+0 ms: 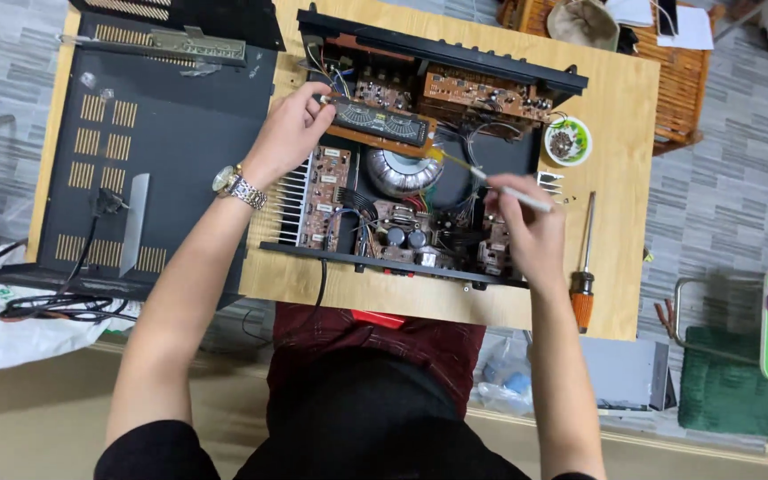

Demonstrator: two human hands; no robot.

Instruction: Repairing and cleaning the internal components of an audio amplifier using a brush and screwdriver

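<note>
An opened black amplifier chassis (420, 264) lies on a wooden table (615, 160), showing brown circuit boards, a round silver transformer (402, 171) and a heat sink. My left hand (293, 132), with a wristwatch, grips the left end of a long dark display board (382, 122) tilted up over the chassis. My right hand (526, 227) holds a thin tool with a yellow tip (482, 174) like a pen, its tip pointing at the board's right end near the transformer.
The black vented cover (162, 133) lies on the table's left with a power cord. A small green-rimmed dish (568, 141) of screws and an orange-handled screwdriver (583, 267) lie right of the chassis. A green chair stands at the far right.
</note>
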